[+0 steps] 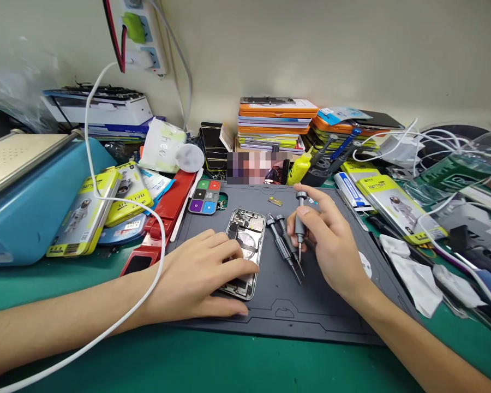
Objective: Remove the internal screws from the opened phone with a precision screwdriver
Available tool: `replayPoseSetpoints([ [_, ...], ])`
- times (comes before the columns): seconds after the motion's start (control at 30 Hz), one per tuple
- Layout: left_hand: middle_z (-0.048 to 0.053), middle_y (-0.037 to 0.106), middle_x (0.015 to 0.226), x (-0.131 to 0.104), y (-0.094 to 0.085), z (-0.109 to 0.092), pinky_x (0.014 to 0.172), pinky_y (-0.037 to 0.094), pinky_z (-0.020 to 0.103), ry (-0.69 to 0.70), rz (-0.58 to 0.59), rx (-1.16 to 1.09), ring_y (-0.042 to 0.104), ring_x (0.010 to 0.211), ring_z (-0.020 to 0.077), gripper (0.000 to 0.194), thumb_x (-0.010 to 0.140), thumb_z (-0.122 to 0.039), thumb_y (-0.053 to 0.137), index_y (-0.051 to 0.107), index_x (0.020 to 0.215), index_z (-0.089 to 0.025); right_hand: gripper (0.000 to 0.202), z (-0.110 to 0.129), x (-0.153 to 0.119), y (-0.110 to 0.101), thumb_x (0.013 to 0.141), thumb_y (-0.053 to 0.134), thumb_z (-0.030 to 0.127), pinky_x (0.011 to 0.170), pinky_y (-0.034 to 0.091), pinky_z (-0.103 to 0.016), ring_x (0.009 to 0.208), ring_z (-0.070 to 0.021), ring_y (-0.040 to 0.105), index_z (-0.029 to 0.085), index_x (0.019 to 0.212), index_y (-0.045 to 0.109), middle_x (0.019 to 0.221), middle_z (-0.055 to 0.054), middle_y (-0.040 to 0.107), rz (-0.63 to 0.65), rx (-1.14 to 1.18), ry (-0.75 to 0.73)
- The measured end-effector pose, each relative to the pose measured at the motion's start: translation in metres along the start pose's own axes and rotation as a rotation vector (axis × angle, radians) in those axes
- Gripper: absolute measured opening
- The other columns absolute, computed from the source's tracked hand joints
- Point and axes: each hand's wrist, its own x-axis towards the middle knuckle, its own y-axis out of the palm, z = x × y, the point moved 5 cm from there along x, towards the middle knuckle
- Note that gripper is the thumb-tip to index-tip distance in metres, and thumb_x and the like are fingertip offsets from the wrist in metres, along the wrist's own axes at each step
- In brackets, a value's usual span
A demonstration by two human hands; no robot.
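An opened phone (256, 225) lies on the grey work mat (319, 311), its inner parts and a pale round coil facing up. My left hand (200, 267) rests across the phone's left side, fingers loosely bent and apart, with the thumb by its lower end. Part of the phone is hidden under those fingers. In my right hand (335, 245) is a grey screwdriver (300, 226), held upright with its tip down, to the right of the phone. Two more screwdrivers (281, 245) lie side by side between the phone and that hand. A small gold-coloured piece (275, 201) sits farther back.
A multicoloured square tray (204, 197) stands at the mat's back left. Yellow battery packs (84, 213) and a red strap-like item (175, 202) lie left. A white cable (161, 245) crosses over my left forearm. Stacked boxes (274, 123) and a tool holder (321, 169) stand behind.
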Motion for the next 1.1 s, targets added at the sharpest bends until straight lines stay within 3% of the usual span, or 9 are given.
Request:
replayPoseSetpoints([
  [0.13,0.013,0.057,0.147,-0.003,-0.001,-0.002,0.105,0.044,0.051,-0.003,-0.031,0.090,0.053,0.133,0.0371,0.061,0.098,-0.058,0.071,0.056,0.149,-0.029,0.040,-0.002,0.003,-0.004,0.101,0.060,0.039,0.044,0.036,-0.025,0.049,-0.0116,0.045,0.028,0.139,0.057,0.069,0.004,0.064,-0.045,0.011,0.007],
  [0.27,0.011,0.050,0.158,-0.004,0.003,-0.006,0.111,0.042,0.056,0.047,0.026,0.136,0.045,0.143,0.0375,0.051,0.105,-0.049,0.063,0.052,0.152,-0.033,0.044,-0.004,0.004,-0.004,0.101,0.061,0.040,0.045,0.037,-0.025,0.046,-0.0095,0.041,0.028,0.143,0.051,0.073,0.005,0.064,-0.049,0.037,0.007],
  [0.47,0.014,0.053,0.154,-0.003,0.002,-0.005,0.109,0.046,0.057,0.004,-0.027,0.120,0.044,0.146,0.0394,0.039,0.102,-0.058,0.063,0.065,0.120,-0.023,0.046,-0.003,0.003,-0.003,0.101,0.063,0.042,0.042,0.038,-0.024,0.046,-0.0097,0.050,0.030,0.143,0.047,0.082,0.003,0.068,-0.056,0.054,-0.045],
  [0.6,0.016,0.056,0.150,-0.006,0.000,-0.002,0.117,0.041,0.058,-0.067,-0.091,0.128,0.039,0.152,0.0402,0.036,0.101,-0.055,0.066,0.063,0.100,-0.020,0.046,0.000,0.002,-0.002,0.101,0.063,0.038,0.043,0.044,-0.025,0.048,-0.0113,0.056,0.031,0.143,0.045,0.086,0.002,0.070,-0.070,0.052,-0.092],
  [0.7,0.016,0.050,0.157,-0.008,-0.001,0.001,0.119,0.040,0.058,-0.156,-0.157,0.191,0.037,0.154,0.0398,0.032,0.102,-0.046,0.066,0.062,0.121,-0.020,0.046,0.002,0.000,-0.003,0.103,0.062,0.034,0.051,0.052,-0.029,0.054,-0.0135,0.061,0.032,0.144,0.043,0.088,0.001,0.071,-0.088,0.043,-0.130],
  [0.77,0.017,0.047,0.160,-0.009,-0.001,0.006,0.112,0.045,0.061,-0.276,-0.180,0.235,0.045,0.147,0.0412,0.046,0.101,-0.044,0.067,0.056,0.140,-0.023,0.045,0.004,-0.001,-0.004,0.103,0.062,0.031,0.054,0.055,-0.031,0.058,-0.0154,0.063,0.032,0.144,0.044,0.089,0.000,0.072,-0.104,0.023,-0.193],
  [0.87,0.017,0.043,0.162,-0.009,0.001,0.011,0.106,0.047,0.066,-0.406,-0.154,0.266,0.054,0.138,0.0444,0.061,0.099,-0.046,0.068,0.048,0.154,-0.031,0.044,0.009,-0.005,-0.004,0.104,0.061,0.028,0.054,0.056,-0.033,0.065,-0.0183,0.064,0.033,0.145,0.045,0.091,-0.002,0.073,-0.131,-0.020,-0.326],
  [1.1,0.013,0.044,0.162,-0.008,-0.001,0.009,0.113,0.046,0.057,-0.345,-0.104,0.114,0.046,0.146,0.0372,0.057,0.099,-0.028,0.061,0.049,0.155,-0.030,0.048,0.016,-0.015,0.002,0.106,0.061,0.023,0.056,0.055,-0.031,0.089,-0.0198,0.071,0.034,0.149,0.044,0.094,-0.002,0.069,-0.109,-0.117,-0.488],
])
